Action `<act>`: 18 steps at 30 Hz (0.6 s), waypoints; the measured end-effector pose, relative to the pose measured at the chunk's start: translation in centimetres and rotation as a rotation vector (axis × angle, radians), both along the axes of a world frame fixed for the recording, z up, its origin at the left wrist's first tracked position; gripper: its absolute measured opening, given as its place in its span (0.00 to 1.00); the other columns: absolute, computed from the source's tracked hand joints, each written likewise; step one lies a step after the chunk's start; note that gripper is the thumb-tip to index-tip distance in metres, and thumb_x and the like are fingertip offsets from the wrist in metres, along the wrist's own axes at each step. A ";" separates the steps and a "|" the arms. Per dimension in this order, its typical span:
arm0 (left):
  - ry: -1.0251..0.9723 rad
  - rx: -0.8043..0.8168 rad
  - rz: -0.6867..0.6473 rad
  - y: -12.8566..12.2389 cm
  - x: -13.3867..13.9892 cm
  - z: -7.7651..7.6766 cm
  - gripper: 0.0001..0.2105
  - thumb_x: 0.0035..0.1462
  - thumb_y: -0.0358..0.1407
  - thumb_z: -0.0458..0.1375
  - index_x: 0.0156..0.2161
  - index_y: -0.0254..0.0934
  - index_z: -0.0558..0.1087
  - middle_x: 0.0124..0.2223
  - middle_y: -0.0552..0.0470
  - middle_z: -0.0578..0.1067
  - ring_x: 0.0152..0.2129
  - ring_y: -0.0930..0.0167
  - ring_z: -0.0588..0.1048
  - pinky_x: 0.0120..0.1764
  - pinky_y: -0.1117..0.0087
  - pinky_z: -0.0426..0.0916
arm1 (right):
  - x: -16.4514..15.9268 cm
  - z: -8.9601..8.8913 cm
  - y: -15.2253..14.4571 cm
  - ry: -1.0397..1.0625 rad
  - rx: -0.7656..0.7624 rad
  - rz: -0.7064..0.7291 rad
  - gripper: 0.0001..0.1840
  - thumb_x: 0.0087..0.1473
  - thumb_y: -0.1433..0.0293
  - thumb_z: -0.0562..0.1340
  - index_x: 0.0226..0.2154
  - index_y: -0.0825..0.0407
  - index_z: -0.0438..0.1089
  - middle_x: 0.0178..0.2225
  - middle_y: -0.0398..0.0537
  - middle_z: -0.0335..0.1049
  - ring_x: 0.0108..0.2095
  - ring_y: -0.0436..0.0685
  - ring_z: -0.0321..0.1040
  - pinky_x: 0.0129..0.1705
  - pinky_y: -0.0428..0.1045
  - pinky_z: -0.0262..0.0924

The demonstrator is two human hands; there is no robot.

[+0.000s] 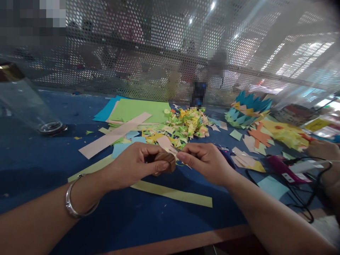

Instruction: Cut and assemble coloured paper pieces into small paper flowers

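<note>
My left hand (140, 161), with a silver bangle at the wrist, is closed around a small brown rounded piece (170, 163) with a streaked, wood-like surface. Its exact kind I cannot tell. Just to the right, my right hand (205, 161) pinches thumb and fingers together close to the brown piece; whatever sits between the fingertips is too small to make out. Below both hands a pale yellow paper strip (175, 193) lies on the blue table (127, 226). Behind them is a heap of yellow and green paper scraps (191, 122).
Green paper sheets (143, 108) and a pink strip (117, 134) lie at the back left. A clear bottle (29, 102) leans at far left. At right are a folded paper crown (247, 111), a magenta tool (285, 170) with black cable, and another person's hand (322, 150). A perforated metal screen (127, 71) stands behind.
</note>
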State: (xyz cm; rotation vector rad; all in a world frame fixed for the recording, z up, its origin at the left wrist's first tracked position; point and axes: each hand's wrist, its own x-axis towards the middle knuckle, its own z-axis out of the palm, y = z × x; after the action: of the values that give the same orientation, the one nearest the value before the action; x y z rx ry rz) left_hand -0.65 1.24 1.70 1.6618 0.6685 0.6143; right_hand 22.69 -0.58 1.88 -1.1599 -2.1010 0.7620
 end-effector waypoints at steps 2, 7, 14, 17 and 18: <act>0.028 -0.006 0.033 -0.3 0.2 -0.2 0.07 0.60 0.38 0.60 0.34 0.37 0.72 0.31 0.54 0.74 0.29 0.74 0.70 0.35 0.70 0.64 | 0.2 -0.1 0.3 0.031 0.026 -0.062 0.25 0.63 0.53 0.59 0.22 0.52 0.62 0.19 0.37 0.53 0.22 0.47 0.50 0.25 0.46 0.45; 0.155 0.090 0.109 -1.2 0.7 -0.7 0.09 0.60 0.36 0.59 0.45 0.39 0.69 0.31 0.56 0.76 0.27 0.73 0.72 0.32 0.72 0.63 | 0.6 -0.5 0.9 0.091 0.066 -0.136 0.24 0.61 0.50 0.61 0.24 0.52 0.63 0.19 0.36 0.50 0.21 0.47 0.47 0.24 0.46 0.43; 0.409 0.490 0.099 -2.1 1.9 -1.0 0.14 0.67 0.44 0.51 0.35 0.39 0.73 0.31 0.53 0.75 0.30 0.69 0.72 0.33 0.69 0.61 | 0.8 -1.0 1.3 0.051 0.105 -0.147 0.25 0.59 0.50 0.62 0.24 0.52 0.62 0.21 0.37 0.51 0.22 0.46 0.46 0.23 0.47 0.42; 0.479 0.605 0.081 -1.5 2.0 -1.4 0.21 0.68 0.45 0.47 0.30 0.38 0.74 0.29 0.51 0.75 0.33 0.66 0.73 0.39 0.66 0.64 | 1.0 -1.2 1.5 0.033 0.153 -0.164 0.25 0.59 0.50 0.63 0.23 0.51 0.61 0.20 0.36 0.49 0.21 0.47 0.45 0.22 0.47 0.41; 0.492 0.624 0.088 -1.2 1.8 -1.5 0.22 0.69 0.45 0.46 0.29 0.37 0.74 0.30 0.50 0.76 0.34 0.66 0.73 0.42 0.65 0.64 | 1.0 -1.2 1.6 0.023 0.168 -0.171 0.25 0.58 0.50 0.63 0.23 0.51 0.61 0.19 0.36 0.48 0.21 0.47 0.44 0.22 0.47 0.41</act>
State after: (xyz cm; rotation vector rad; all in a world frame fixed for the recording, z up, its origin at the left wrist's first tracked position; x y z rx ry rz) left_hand 1.20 0.04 0.22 2.4174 0.9695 0.5030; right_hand 23.74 1.01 0.66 -1.2133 -1.9745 0.5072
